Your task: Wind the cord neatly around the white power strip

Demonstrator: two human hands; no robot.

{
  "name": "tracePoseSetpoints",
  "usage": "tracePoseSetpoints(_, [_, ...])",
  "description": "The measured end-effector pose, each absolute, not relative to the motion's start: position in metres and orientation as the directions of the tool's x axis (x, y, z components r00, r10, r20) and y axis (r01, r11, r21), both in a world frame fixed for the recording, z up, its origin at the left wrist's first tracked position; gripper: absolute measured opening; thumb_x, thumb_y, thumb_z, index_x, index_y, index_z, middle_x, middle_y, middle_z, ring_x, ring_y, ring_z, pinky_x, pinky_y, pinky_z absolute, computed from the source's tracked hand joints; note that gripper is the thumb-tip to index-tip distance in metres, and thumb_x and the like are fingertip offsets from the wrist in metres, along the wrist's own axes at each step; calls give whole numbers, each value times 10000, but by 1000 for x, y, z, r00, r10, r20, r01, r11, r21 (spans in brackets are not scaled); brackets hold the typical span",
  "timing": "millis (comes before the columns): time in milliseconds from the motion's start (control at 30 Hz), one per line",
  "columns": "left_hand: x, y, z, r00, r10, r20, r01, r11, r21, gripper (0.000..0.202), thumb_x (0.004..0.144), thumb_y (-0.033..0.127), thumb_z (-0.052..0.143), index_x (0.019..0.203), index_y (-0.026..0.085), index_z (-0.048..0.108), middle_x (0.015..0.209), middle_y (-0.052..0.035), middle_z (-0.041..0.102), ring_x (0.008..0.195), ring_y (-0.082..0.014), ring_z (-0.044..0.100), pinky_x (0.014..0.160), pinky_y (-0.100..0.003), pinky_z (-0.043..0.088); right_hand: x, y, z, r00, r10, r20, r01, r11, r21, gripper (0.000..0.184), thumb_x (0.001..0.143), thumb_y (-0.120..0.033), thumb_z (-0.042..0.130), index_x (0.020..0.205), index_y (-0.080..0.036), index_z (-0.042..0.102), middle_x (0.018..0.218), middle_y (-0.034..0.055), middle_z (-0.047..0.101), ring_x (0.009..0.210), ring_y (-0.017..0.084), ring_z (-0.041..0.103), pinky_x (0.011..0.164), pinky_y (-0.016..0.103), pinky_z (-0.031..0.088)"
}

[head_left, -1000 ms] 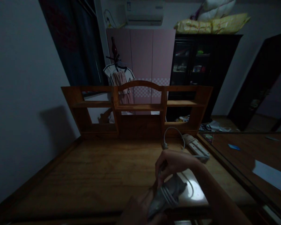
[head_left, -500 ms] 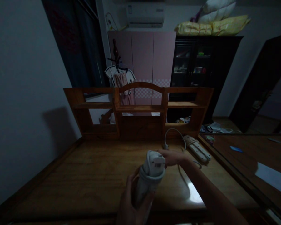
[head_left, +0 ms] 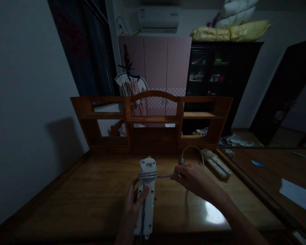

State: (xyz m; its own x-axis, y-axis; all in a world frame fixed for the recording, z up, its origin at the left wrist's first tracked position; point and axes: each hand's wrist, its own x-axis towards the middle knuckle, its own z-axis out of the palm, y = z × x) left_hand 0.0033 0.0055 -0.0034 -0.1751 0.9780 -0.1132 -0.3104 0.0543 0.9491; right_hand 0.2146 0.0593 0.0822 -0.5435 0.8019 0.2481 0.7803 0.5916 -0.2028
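Observation:
My left hand (head_left: 136, 206) grips a white power strip (head_left: 149, 204), its thumb lying across the underside where the screws and label show. Several turns of grey-white cord (head_left: 147, 174) are wound around the strip's far end. To the right, my right hand (head_left: 191, 177) pinches the cord, which runs taut from the strip to its fingers. Beyond that hand the loose cord loops up, and its plug (head_left: 182, 161) hangs near the back of the table. A second power strip (head_left: 218, 165), cord wrapped at one end, lies on the tabletop at the right.
A wooden shelf unit (head_left: 153, 119) stands along the back of the wooden tabletop (head_left: 91, 190). Right of it is a lower brown surface (head_left: 272, 170) with a blue card (head_left: 257, 163) and a white sheet (head_left: 298, 195). A white wall (head_left: 28, 102) borders the left.
My left hand has tilted the strip so its underside faces me, and moved it left. My right hand has drawn away from it to the right, pulling the cord straight.

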Motion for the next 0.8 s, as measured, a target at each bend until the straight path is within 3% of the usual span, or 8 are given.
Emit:
tracePoseSetpoints(167, [8,8,-19,-182,983,5,-146,-32,989,606,760,467,646,1257,172,464,1107,-107,665,962,-273,658,761,-323,528,204,49,81,-617,728,300,754,656,-40,214,927,-313,513,783,-176,593,741,19,657,618,141,595,533,262,239])
tracePoseSetpoints(300, [15,6,-15,-206,975,81,-6,-85,996,544,784,449,613,1236,157,530,1177,-109,641,1122,-286,576,918,-348,457,193,38,71,-694,644,322,701,707,97,82,915,-217,522,850,-183,557,774,9,636,581,139,563,510,281,201])
tracePoseSetpoints(500, [23,9,-14,-297,948,116,124,-82,989,652,744,475,632,1301,161,507,1161,-129,653,1084,-312,597,878,-359,466,183,27,64,-765,592,256,637,753,164,124,873,-76,518,943,-175,540,818,24,632,639,157,574,518,284,221])
tracePoseSetpoints(633, [21,4,-17,-226,969,99,276,-33,960,726,795,493,569,1408,163,364,1284,-147,571,1131,-304,567,881,-343,449,186,33,76,-690,677,257,711,700,64,26,881,-200,580,893,-177,580,801,24,655,657,160,602,533,275,242])
tracePoseSetpoints(800, [12,-5,-17,21,999,34,528,-40,848,588,858,431,477,1399,224,380,1272,-96,591,1126,-235,577,865,-252,431,208,48,95,-604,789,111,782,614,-107,271,751,-443,713,735,-184,634,690,13,661,637,154,605,512,246,237])
